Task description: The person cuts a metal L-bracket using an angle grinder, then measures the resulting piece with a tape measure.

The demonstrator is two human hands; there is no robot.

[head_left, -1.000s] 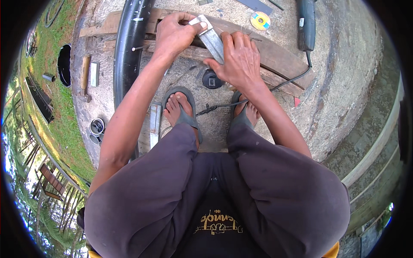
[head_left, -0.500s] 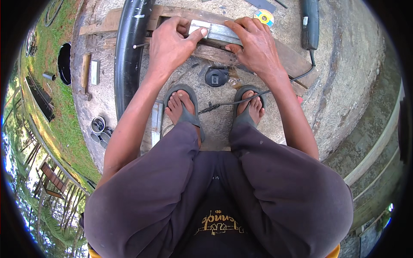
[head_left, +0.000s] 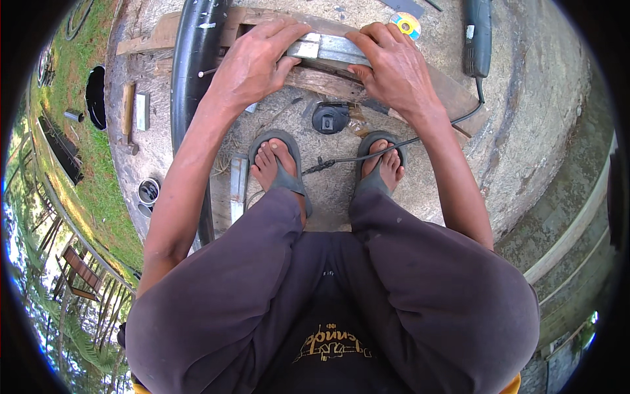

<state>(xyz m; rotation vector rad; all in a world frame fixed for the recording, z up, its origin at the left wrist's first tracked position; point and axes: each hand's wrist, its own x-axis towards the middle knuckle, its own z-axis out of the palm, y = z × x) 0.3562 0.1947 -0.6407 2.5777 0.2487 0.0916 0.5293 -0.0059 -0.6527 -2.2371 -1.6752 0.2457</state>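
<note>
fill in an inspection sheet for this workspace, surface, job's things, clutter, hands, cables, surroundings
Surface: rough grey concrete
Job's things: silvery metal bar, held over wooden boards; whether it touches them is unclear
Clutter: black power tool, yellow-and-blue disc, hammer, round black case, black pipe
Hands: left hand grips the bar's left end, right hand its right end
Cables: black cable from the power tool, crossing the right foot
Surroundings: grass at left

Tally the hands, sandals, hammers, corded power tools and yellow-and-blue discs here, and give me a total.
Hands: 2
Sandals: 2
Hammer: 1
Corded power tool: 1
Yellow-and-blue disc: 1
Total: 7
</note>
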